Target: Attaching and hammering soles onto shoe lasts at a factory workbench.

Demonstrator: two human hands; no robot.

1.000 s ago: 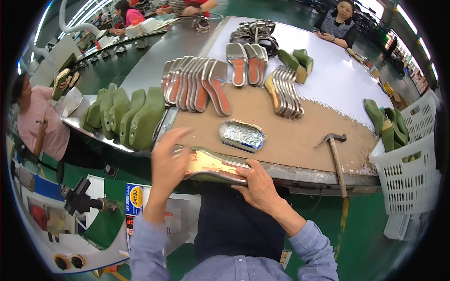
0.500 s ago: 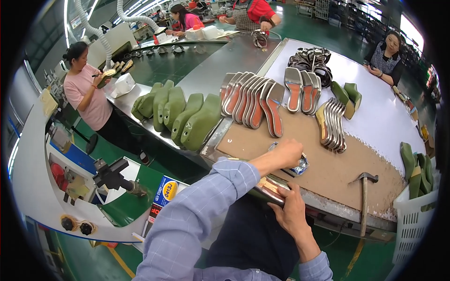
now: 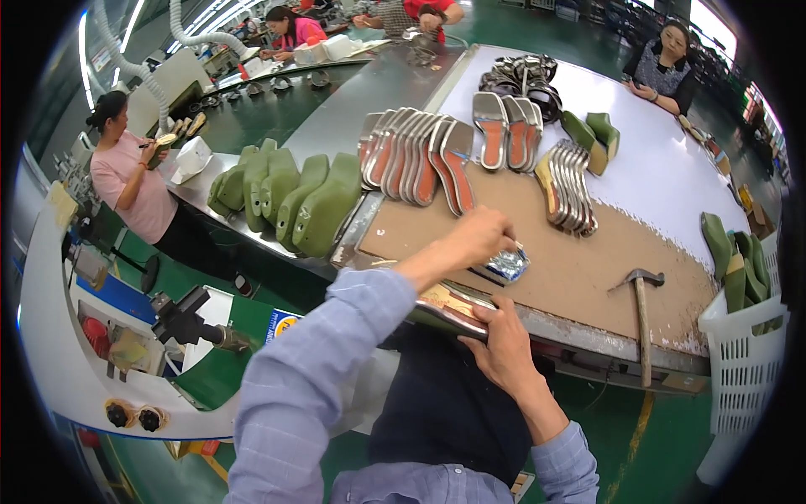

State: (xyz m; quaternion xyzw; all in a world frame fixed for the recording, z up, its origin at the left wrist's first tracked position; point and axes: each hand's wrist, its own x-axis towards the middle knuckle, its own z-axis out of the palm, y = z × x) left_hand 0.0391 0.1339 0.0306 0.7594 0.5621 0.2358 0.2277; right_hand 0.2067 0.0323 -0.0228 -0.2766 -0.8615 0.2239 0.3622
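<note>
My right hand (image 3: 506, 346) grips a green shoe last lying across the table's near edge. A tan, metallic-edged insole (image 3: 453, 306) sits sole-up on that last. Just beyond it, my left hand (image 3: 480, 237) is closed in a pinch above a crumpled blue-and-silver packet (image 3: 509, 265). What those fingers hold, if anything, is too small to make out. Farther off stand a row of silver-edged insoles with orange undersides (image 3: 403, 160), a smaller group of similar ones (image 3: 490, 139) and a stack of silver-edged insoles (image 3: 570, 189).
Green lasts (image 3: 323, 206) line the metal bench at left. A hammer (image 3: 643, 319) lies at the table's right, near a white basket (image 3: 743, 357) of lasts. Dark shoe straps (image 3: 520, 84) are heaped at the back. Several people work around; one person (image 3: 663, 71) stands at far right.
The whole view has shifted, so the table sits farther left and higher. My left hand stays near the packet, its pinched fingers now more visible. My right hand keeps hold of the last.
</note>
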